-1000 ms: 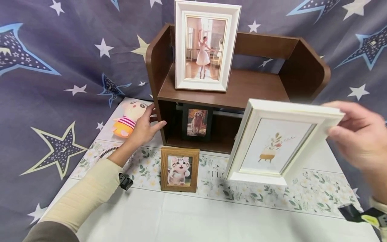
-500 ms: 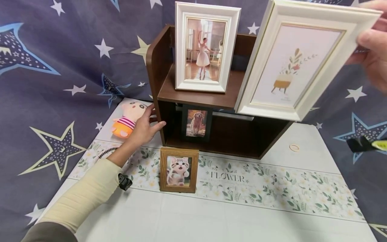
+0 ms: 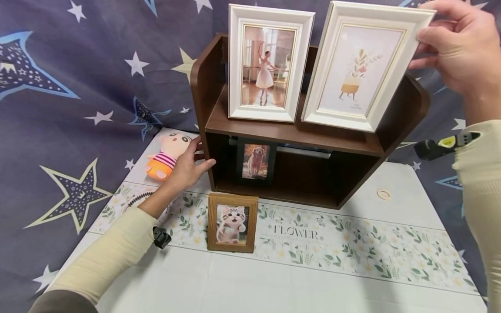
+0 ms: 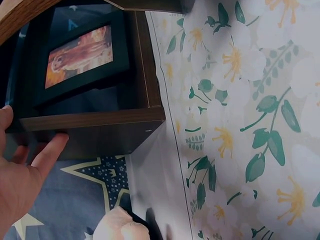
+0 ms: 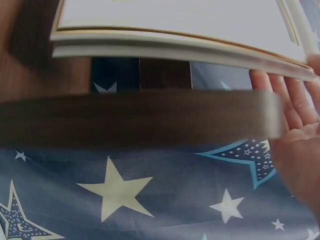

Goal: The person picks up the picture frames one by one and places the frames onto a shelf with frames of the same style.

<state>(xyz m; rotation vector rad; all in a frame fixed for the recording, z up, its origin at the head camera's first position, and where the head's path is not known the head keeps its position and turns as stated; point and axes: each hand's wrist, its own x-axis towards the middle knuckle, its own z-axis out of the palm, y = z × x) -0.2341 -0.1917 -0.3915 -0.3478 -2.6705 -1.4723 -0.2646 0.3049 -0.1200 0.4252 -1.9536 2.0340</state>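
My left hand (image 3: 189,167) grips the left side panel of a dark brown two-tier shelf (image 3: 340,143); its thumb lies over the front edge and its fingers are on the outer face. With thumb in front and fingers behind, my right hand (image 3: 463,48) holds a white picture frame (image 3: 375,119) with a potted-plant print by its upper right corner. That frame leans slightly right over the upper tier, its lower edge close over the board. Just left of it stands a white frame (image 3: 266,114) with a ballerina picture. A black frame (image 3: 240,163) with a dog photo stands in the lower tier.
A wooden frame (image 3: 212,224) with a kitten picture stands before the shelf. A plush doll (image 3: 162,158) lies left, near a black coiled item (image 3: 138,198). A small pale ring (image 3: 383,194) lies right on the flower-patterned tablecloth (image 3: 297,278). A starry cloth (image 3: 98,78) hangs behind.
My right hand has carried the plant-print frame up from in front of the shelf, then left and slightly back to the upper tier beside the ballerina frame. The left hand stays in place.
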